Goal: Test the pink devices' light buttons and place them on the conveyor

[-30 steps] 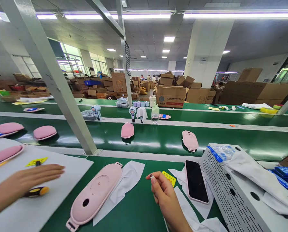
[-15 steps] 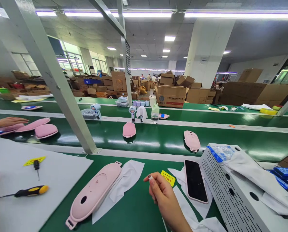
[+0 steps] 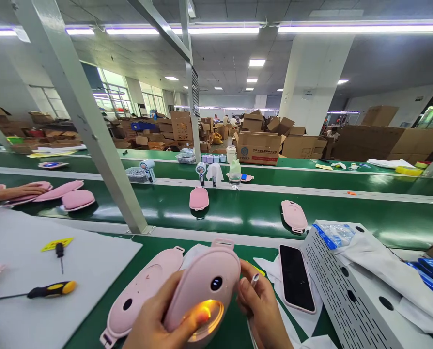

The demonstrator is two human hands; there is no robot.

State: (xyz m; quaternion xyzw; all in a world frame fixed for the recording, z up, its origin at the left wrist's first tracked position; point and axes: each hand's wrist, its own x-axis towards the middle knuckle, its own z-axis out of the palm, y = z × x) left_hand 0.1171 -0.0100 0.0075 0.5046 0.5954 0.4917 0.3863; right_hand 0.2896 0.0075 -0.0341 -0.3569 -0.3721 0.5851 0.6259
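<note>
My left hand (image 3: 165, 315) grips a pink oval device (image 3: 209, 264), its thumb on a glowing orange ring at the lower part. A small dark display with lit marks shows higher up on the device. At the device's right edge is my right hand (image 3: 260, 310), its fingers curled; what they hold, if anything, is hard to make out. Under and left of the held device, a second pink oval piece (image 3: 144, 291) lies on the green table beside a white cloth (image 3: 194, 253).
A black-screened phone (image 3: 296, 278) lies on cloths at right, beside a white perforated metal box (image 3: 362, 291). At left, screwdrivers (image 3: 51, 289) rest on a white sheet (image 3: 27, 325). Pink pieces sit on the green belt (image 3: 245, 213). Another person's hand (image 3: 23, 190) touches pieces at far left. A slanted metal post (image 3: 93, 131) rises ahead.
My left hand has come into view with the pink device and its lit ring. My right hand has moved slightly right, beside the device. The other person's hand has shifted over the pink pieces.
</note>
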